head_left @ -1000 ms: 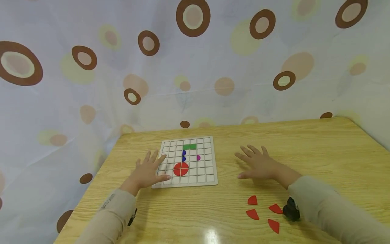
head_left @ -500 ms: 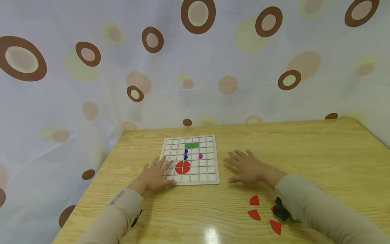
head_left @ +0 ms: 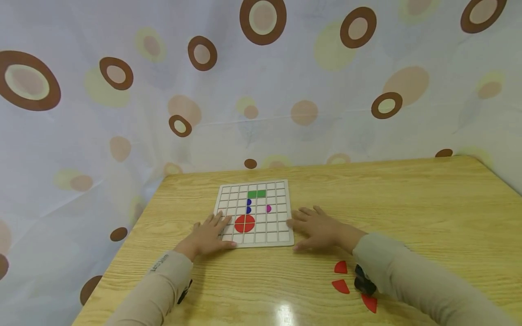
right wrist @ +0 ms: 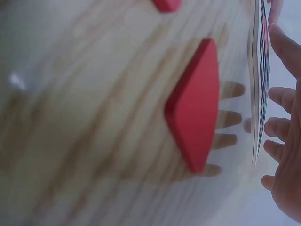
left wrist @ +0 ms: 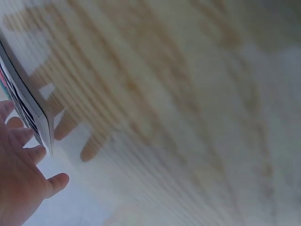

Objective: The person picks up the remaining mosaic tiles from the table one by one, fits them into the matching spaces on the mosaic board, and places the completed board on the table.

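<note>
Left sleeve: pale beige cuff [head_left: 173,267], printed lettering near the wrist; a black device [head_left: 185,292] shows beneath it.
Left hand: mine [head_left: 206,234], palm down, fingers spread and relaxed, grasping nothing. Fingertips overlap the board's near-left part in the head view; whether they touch it or hover just above, I cannot tell.
Grid board: white, flat on the wooden table [head_left: 408,194], between my two hands; bare cells [head_left: 283,219] along its right side.
Red disc: four quarter pieces [head_left: 239,219] meeting on the board's near half, just right of my left fingertips.
Blue half-discs: two [head_left: 249,202], one beyond the other, flat sides to the left, beyond the red disc.
Green squares: two [head_left: 257,194], side by side, toward the board's far edge.
Magenta half-disc: one [head_left: 268,208], flat side left, right of the blue pair.
Right hand: mine [head_left: 316,229], fingers extended and spread, released. Fingertips at the board's right edge; contact not clear.
Loose red pieces: three wedges [head_left: 340,286] in the head view, on the table, nearer me than my right hand.
Right sleeve: beige cuff [head_left: 395,262], a second black device [head_left: 364,280] under it, beside the rightmost wedge.
</note>
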`<state>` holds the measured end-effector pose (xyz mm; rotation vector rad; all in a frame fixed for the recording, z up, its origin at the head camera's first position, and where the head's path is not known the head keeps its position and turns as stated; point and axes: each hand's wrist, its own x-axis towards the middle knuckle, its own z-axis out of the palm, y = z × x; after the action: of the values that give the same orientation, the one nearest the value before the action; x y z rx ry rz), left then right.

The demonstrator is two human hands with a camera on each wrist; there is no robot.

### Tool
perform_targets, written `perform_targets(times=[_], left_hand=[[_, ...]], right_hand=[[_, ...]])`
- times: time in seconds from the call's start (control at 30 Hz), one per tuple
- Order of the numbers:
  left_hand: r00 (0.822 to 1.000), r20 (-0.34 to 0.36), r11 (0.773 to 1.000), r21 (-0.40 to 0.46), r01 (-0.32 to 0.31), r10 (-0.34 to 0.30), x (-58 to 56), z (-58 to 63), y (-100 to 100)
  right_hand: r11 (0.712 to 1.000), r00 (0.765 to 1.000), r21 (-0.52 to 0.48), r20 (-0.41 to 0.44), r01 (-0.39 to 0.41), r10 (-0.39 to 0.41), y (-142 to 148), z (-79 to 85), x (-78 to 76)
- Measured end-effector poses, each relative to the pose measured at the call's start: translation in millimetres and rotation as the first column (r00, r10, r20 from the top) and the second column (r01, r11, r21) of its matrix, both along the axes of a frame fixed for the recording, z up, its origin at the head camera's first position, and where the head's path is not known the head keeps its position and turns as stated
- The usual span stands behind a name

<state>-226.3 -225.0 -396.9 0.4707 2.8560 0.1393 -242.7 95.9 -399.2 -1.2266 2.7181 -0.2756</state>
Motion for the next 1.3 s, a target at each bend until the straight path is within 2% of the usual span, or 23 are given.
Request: perform_targets(times=[0.23, 0.47, 0.7, 1.03, 1.3], left_hand=[[1.000, 0.011, 1.000, -0.010, -0.004, 0.004, -1.6, -0.8, 1.1], [1.000, 0.011, 1.000, 0.002, 0.001, -0.001, -4.8, -3.9, -0.8], [1.000, 0.010, 1.000, 0.002, 0.010, -0.010, -5.6, -4.5, -1.5], [1.000, 0.027, 1.000, -0.012, 0.002, -0.002, -4.2, -0.1, -2.3], [0.999, 0.051, 1.000, 0.016, -0.016, 0.015, -3.3, -0.6, -2.6]], right_hand=[[0.999, 1.000, 0.049, 0.004, 0.004, -0.005, -5.6, -0.9, -0.1], [0.999, 1.000, 0.033, 0.023, 0.014, -0.015, -8.8, 0.6, -0.8], [0.997, 1.000, 0.078, -0.006, 0.023, -0.023, -13.2, -3.8, -5.1], [0.997, 1.000, 0.077, -0.010, -0.017, 0.018, -17.3, -5.5, -8.4], [0.997, 1.000, 0.066, 0.006, -0.030, 0.030, -20.8, -2.0, -5.5]])
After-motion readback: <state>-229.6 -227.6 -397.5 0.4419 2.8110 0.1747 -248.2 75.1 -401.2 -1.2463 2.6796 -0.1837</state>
